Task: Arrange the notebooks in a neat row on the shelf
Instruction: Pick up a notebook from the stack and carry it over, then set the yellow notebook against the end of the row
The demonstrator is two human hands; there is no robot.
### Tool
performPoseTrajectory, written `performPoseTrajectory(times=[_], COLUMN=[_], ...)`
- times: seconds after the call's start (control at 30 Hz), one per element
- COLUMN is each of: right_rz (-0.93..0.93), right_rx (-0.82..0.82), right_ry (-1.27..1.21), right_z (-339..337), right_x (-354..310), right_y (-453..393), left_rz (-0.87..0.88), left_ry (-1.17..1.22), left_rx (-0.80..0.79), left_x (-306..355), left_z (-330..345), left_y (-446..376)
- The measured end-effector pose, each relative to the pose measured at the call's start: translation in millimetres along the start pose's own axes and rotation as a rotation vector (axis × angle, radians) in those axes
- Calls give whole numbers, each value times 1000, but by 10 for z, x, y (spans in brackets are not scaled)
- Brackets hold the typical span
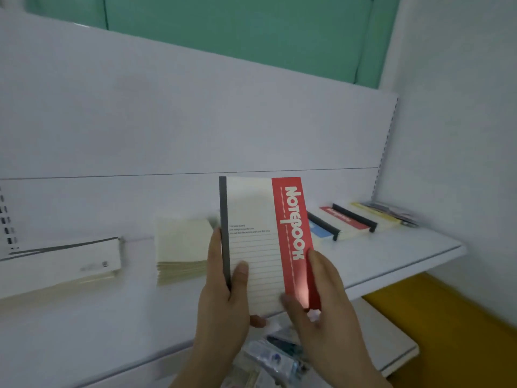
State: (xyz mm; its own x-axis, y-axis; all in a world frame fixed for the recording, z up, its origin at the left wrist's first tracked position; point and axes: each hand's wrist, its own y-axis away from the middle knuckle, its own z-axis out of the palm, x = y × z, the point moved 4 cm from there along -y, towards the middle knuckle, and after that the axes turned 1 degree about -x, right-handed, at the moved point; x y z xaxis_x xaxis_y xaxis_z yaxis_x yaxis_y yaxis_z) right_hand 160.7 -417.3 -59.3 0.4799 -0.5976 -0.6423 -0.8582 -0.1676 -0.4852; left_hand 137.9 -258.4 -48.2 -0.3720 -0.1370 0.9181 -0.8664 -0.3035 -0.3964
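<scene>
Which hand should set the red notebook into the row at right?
Right, probably. The right hand holds the red notebook on the side nearer the row of notebooks; the left hand grips its spine, farther away.

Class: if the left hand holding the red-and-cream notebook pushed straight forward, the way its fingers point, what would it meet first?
Probably the stack of cream notebooks on the white shelf, just beyond the left hand; depth is hard to judge.

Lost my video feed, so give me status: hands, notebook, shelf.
Left hand and right hand both grip red notebook, upright, off shelf. Overlapping notebooks lie at right, cream stack at left. Nothing blocking.
</scene>
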Motion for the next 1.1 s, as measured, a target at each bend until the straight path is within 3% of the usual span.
performPoseTrajectory(times=[0.1,0.23,0.47,0.67,0.77,0.97,1.1], right_rz=[-6,20,39,71,75,-70,-211], right_rx=[-147,-196,-18,-31,-89,-187,-231], right_ry=[177,315,529,714,717,683,614], right_z=[-521,-1078,-1546,-1660,-1660,-1602,-1465], right_x=[397,851,1625,2375,2680,3124,3388], right_y=[69,52,-260,-865,-1268,-1999,-2404], left_rz=[-22,-49,11,141,161,116,92], left_ry=[-7,-23,-178,-651,-762,-1134,-1330], left_rx=[-8,-19,-119,-177,-213,-454,-449], left_x=[9,10,-181,-552,-630,-919,-1132], left_z=[635,1341,2262,2782,3012,3293,3366], left_y=[65,72,-314,-1009,-1332,-1800,-2079])
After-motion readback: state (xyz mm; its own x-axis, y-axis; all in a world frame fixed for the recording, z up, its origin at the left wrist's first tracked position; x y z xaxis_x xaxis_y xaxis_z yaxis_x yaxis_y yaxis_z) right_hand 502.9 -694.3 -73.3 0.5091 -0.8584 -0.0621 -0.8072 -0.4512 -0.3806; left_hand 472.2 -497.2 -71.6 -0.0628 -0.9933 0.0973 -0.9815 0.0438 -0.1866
